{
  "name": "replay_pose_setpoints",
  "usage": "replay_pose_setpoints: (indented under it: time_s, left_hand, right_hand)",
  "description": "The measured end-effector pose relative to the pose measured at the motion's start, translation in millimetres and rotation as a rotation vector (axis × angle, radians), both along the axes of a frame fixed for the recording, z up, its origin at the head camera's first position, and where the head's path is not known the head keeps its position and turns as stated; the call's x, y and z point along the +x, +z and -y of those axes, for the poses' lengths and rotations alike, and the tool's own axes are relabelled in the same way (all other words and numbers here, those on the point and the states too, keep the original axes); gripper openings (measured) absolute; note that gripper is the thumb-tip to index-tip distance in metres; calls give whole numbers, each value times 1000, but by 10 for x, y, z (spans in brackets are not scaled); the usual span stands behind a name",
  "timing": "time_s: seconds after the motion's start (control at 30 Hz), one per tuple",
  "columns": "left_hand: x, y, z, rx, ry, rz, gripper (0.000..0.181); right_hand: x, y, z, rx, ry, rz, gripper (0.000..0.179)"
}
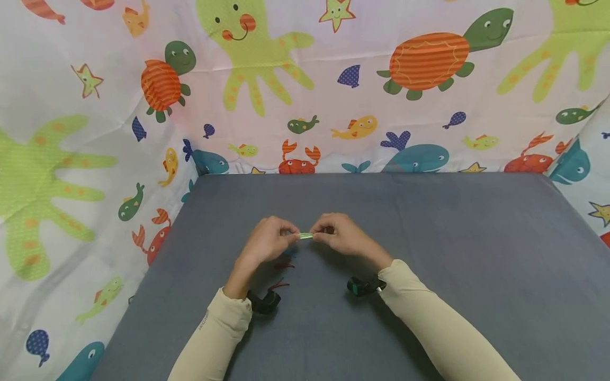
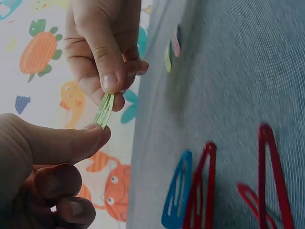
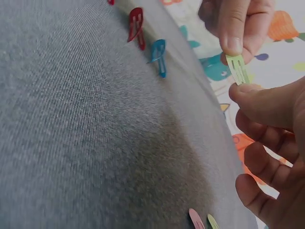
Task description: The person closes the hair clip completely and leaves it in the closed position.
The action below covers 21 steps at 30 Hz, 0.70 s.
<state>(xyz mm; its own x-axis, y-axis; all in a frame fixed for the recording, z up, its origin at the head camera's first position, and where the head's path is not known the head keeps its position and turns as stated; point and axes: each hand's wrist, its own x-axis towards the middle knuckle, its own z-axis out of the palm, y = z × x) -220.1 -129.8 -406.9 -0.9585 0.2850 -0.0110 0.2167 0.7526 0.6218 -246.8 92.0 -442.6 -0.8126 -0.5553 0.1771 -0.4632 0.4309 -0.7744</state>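
A light green snap hair clip is held up above the table between both hands. My left hand pinches one end between thumb and forefinger. The other end is in the pinch of my right hand. In the left wrist view, the clip looks flat, with its slots visible. A blue snap clip and a red snap clip lie below my left hand. Another red clip lies beside them, apparently opened.
A pink clip and a second green clip lie on the table beneath my right hand. The grey cloth covers the table. A curtain with sea animals hangs along the back and sides.
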Motion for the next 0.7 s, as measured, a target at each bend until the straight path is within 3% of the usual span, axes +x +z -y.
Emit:
replay_pose_setpoints:
  time_s: [0.17, 0.43, 0.7]
  left_hand:
    - [53, 23, -90, 51, -18, 29, 11]
    - [100, 13, -279, 49, -44, 35, 12]
    - [112, 7, -378, 88, -104, 102, 14]
  right_hand:
    - [40, 29, -132, -11, 26, 38, 12]
    - [122, 23, -326, -11, 44, 72, 11]
    - [226, 53, -471, -15, 49, 90, 11]
